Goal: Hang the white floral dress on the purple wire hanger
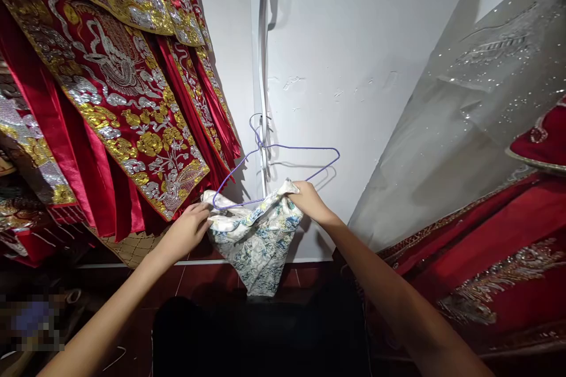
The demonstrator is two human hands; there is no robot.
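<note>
A purple wire hanger hangs by its hook from a bracket on the upright metal strip. Below its shoulders is a white garment with a blue and yellow floral print; its exact kind does not show. The hanger's left end and lower bar pass into the garment's open top, while the right end sticks out bare above it. My left hand is closed on the garment's upper left edge. At the upper right edge, my right hand pinches the bunched cloth, its fingertips partly hidden by the fabric.
Red robes with gold and silver embroidery hang close on the left. To the right are a sparkling white gown and a beaded red garment. The metal strip runs up a white wall above a red tiled floor.
</note>
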